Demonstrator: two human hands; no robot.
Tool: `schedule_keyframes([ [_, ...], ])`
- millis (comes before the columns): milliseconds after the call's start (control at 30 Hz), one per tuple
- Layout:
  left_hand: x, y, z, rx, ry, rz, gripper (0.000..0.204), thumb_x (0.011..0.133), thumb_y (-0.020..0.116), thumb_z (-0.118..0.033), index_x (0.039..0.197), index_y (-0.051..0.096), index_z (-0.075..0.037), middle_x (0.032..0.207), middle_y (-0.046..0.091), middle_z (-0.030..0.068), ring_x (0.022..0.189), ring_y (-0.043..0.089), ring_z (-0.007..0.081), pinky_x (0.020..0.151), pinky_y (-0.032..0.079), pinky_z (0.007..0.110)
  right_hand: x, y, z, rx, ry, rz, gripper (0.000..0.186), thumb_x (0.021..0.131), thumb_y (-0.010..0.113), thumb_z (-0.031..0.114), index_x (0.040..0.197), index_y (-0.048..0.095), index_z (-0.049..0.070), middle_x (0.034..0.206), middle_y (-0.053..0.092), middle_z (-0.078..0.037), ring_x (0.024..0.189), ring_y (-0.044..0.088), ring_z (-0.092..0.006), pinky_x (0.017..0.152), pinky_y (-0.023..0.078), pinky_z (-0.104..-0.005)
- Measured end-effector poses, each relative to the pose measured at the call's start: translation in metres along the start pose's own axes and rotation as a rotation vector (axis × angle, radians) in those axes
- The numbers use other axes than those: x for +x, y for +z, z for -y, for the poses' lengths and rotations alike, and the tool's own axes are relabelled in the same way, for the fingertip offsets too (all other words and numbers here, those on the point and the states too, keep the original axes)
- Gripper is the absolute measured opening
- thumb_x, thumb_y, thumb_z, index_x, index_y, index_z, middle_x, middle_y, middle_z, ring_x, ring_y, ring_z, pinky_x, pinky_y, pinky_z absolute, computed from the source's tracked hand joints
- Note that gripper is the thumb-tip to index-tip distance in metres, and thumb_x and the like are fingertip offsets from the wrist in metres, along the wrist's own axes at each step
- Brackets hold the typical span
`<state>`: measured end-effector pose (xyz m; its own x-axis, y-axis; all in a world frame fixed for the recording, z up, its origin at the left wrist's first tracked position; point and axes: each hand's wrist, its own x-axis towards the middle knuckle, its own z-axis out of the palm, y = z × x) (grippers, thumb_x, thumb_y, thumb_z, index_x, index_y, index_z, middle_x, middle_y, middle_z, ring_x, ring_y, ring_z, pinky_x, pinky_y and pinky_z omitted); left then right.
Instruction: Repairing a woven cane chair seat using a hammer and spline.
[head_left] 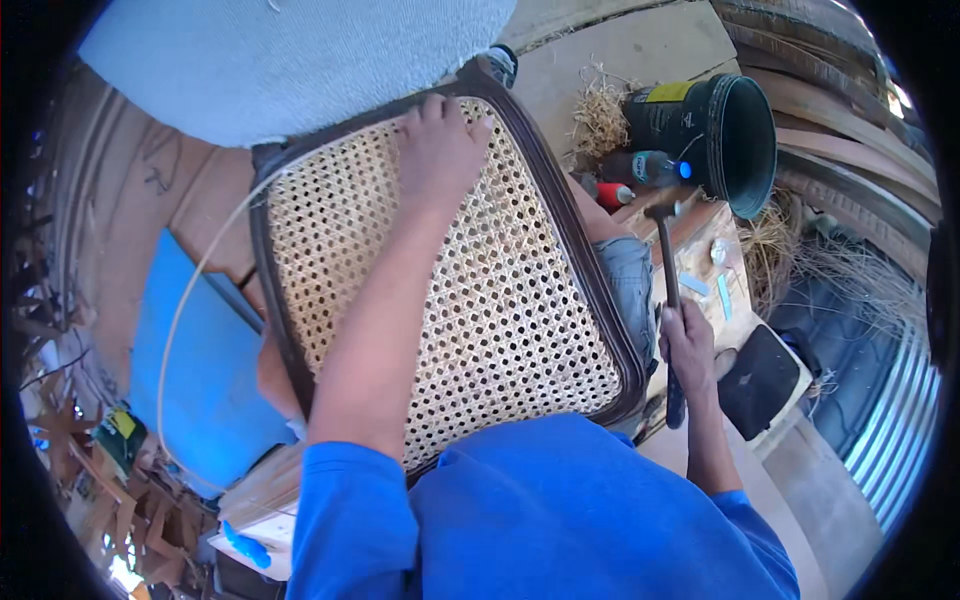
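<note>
Across my lap lies a dark brown wooden frame (570, 240) filled with a woven cane panel (510, 300), its holes in a regular pattern. My left hand (438, 150) rests on the panel near the frame's far edge, fingers apart, palm down. A pale thin cane strip (180, 310) curves from the frame's far left corner down along the left side. Right of the frame, my right hand (688, 340) is closed around the handle of a hammer (669, 260). The hammer's head points away from me, over a wooden surface and apart from the frame.
A dark bucket (715, 140) lies on its side at the far right, beside a plastic bottle (645, 168) with a blue cap and a red container (613, 195). Straw-like shavings (600, 115) lie near it. A blue sheet (195, 360) is at left; a pale textured covering (300, 65) hangs beyond the frame.
</note>
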<state>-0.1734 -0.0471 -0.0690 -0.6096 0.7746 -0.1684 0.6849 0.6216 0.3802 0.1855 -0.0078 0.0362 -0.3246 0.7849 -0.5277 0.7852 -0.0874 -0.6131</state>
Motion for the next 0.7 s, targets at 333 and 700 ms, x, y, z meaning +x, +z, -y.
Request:
schedule_keyframes([
  [333,-0.086,0.002,-0.026,0.024,0.285,0.070,0.067,0.097,0.037,-0.046,0.143,0.028,0.001,0.148,0.030,0.0198,0.140,0.023,0.0366,0.115,0.019,0.048,-0.028,0.010,-0.075,-0.223,0.006,-0.201,0.029,0.088,0.059,0.027,0.100,0.058,0.000,0.075,0.060,-0.018,0.070,0.061,-0.0337,0.066,0.047,-0.0407],
  [700,-0.205,-0.025,-0.024,0.036,0.296,0.101,0.075,0.095,0.036,-0.054,0.142,0.033,0.004,0.149,0.029,0.0215,0.141,0.022,0.0379,0.115,0.017,0.050,-0.032,0.020,-0.112,-0.453,-0.141,-0.372,0.024,0.082,0.065,0.012,0.102,0.056,0.003,0.089,0.056,-0.018,0.081,0.056,-0.0347,0.072,0.046,-0.0416],
])
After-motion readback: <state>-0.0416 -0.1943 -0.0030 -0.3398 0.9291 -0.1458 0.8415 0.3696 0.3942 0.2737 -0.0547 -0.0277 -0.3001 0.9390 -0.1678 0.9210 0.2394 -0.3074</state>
